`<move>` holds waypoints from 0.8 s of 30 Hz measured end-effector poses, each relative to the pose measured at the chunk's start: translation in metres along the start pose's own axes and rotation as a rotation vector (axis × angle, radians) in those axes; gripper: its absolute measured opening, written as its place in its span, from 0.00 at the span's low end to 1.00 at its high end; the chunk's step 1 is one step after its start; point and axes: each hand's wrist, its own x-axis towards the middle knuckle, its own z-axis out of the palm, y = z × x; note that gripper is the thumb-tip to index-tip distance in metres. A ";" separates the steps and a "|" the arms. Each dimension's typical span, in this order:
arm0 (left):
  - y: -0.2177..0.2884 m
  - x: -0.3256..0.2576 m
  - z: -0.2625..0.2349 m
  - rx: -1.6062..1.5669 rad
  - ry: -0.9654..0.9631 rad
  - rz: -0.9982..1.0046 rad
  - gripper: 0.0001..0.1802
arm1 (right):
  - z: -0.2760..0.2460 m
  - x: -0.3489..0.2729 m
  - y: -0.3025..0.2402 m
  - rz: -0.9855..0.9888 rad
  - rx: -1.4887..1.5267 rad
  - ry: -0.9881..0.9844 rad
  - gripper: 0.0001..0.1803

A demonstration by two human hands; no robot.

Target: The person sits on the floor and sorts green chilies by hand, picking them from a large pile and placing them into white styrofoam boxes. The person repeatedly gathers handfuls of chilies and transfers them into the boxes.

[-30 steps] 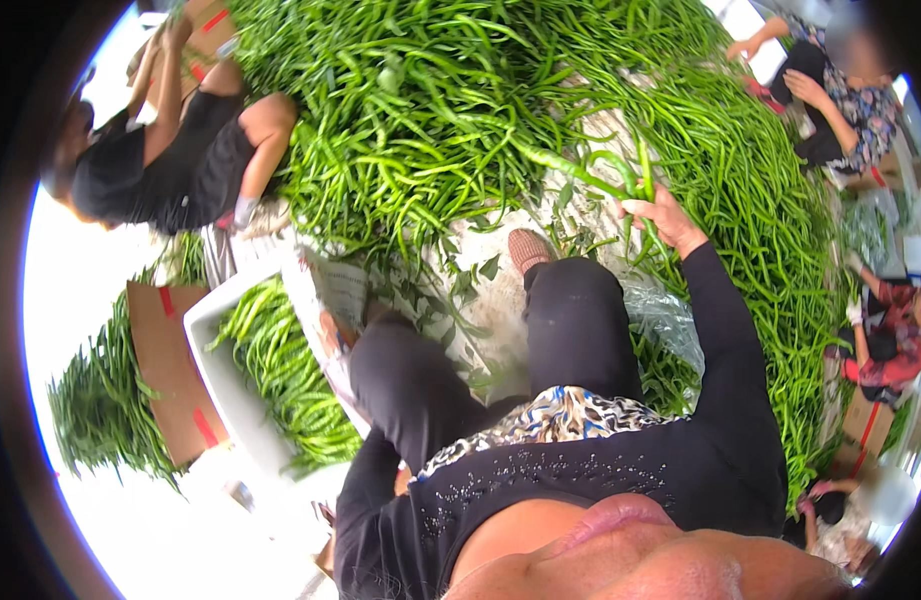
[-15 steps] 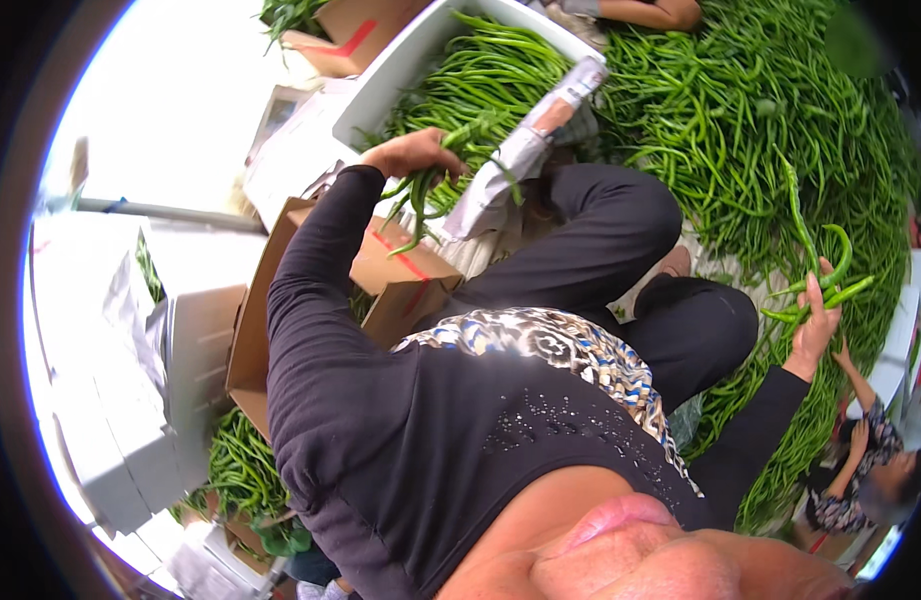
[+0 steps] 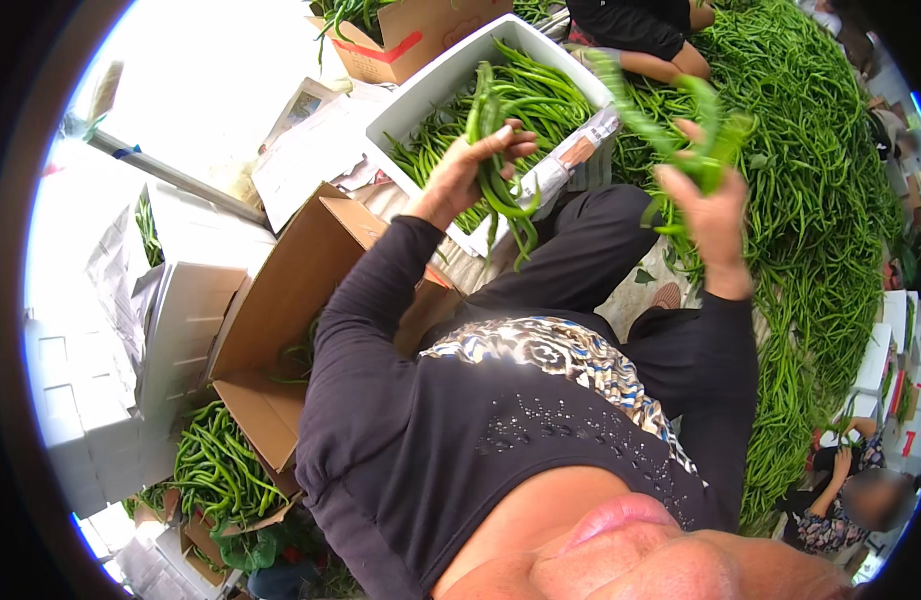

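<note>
My left hand is closed round a bunch of long green chili peppers, whose ends hang below the fingers. It is over the near edge of a white foam box, which holds more long green peppers. Newspaper lines the box's right side. To the right, my right hand is raised, gripping several green peppers that are smeared by motion. Behind and below it spreads a big heap of the same peppers.
An open cardboard box stands left of my body, with another box of peppers below it. White foam boxes are stacked at far left. A cardboard box sits beyond the foam box. Other people sit around the heap.
My right hand has swung from the heap at the right in toward the foam box, carrying peppers. My left hand has lifted its bunch, turning it more upright. The view has shifted slightly.
</note>
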 end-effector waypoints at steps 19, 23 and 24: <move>0.154 -0.178 -0.058 0.782 0.497 0.579 0.15 | 0.077 -0.026 -0.028 -0.206 -0.202 -0.295 0.22; 0.156 -0.252 -0.101 1.761 1.133 0.712 0.18 | -0.004 -0.025 -0.004 -0.135 -0.336 -0.146 0.19; 0.147 -0.272 -0.112 1.930 1.262 0.653 0.22 | -0.021 -0.027 0.002 -0.108 -0.312 -0.082 0.18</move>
